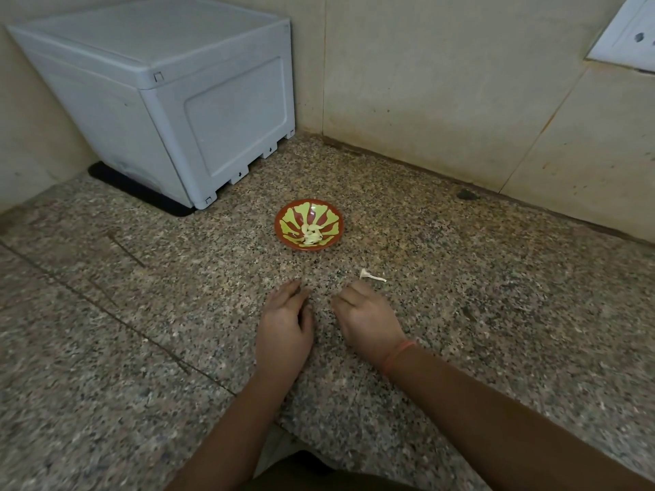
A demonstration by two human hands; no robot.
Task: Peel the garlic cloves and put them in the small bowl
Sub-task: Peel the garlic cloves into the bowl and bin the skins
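Observation:
A small red bowl (309,224) with a green leaf pattern sits on the speckled granite counter. Several pale peeled garlic cloves (312,235) lie in it. A scrap of white garlic skin or stem (371,276) lies on the counter just beyond my right hand. My left hand (285,322) rests palm down in front of the bowl, fingers loosely curled. My right hand (368,318), with a red thread at the wrist, rests beside it, fingers curled under. Whether either hand holds anything is hidden under the fingers.
A grey plastic box (170,97) on a black base stands in the back left corner. Beige tiled walls meet behind the bowl. A white switch plate (627,33) is on the right wall. The counter's front edge runs below my forearms.

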